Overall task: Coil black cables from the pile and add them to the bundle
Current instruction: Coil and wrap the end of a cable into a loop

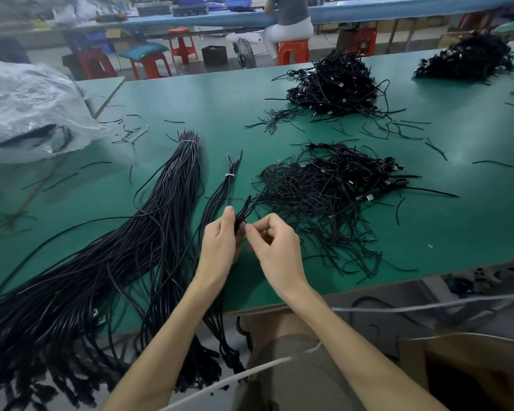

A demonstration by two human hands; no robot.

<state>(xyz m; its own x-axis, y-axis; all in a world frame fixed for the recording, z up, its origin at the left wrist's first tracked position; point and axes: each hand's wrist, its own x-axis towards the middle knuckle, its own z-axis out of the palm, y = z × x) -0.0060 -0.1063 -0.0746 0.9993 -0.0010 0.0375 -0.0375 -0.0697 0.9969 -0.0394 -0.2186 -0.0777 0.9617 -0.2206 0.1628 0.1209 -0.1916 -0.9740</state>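
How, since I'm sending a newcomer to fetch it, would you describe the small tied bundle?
On the green table, find the thick bundle at left and the nearest loose pile at right. Between them lies a thin bundle, running away from the near edge. Its white tie matches the thick bundle's, but it holds only a handful of cables.

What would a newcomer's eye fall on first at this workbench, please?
First, the two hands at the centre: the left hand grips a clutch of black cables while the right hand pinches at them. Left of them a thick tied bundle runs across the green table and hangs over its near edge. Right of them lies a tangled pile.
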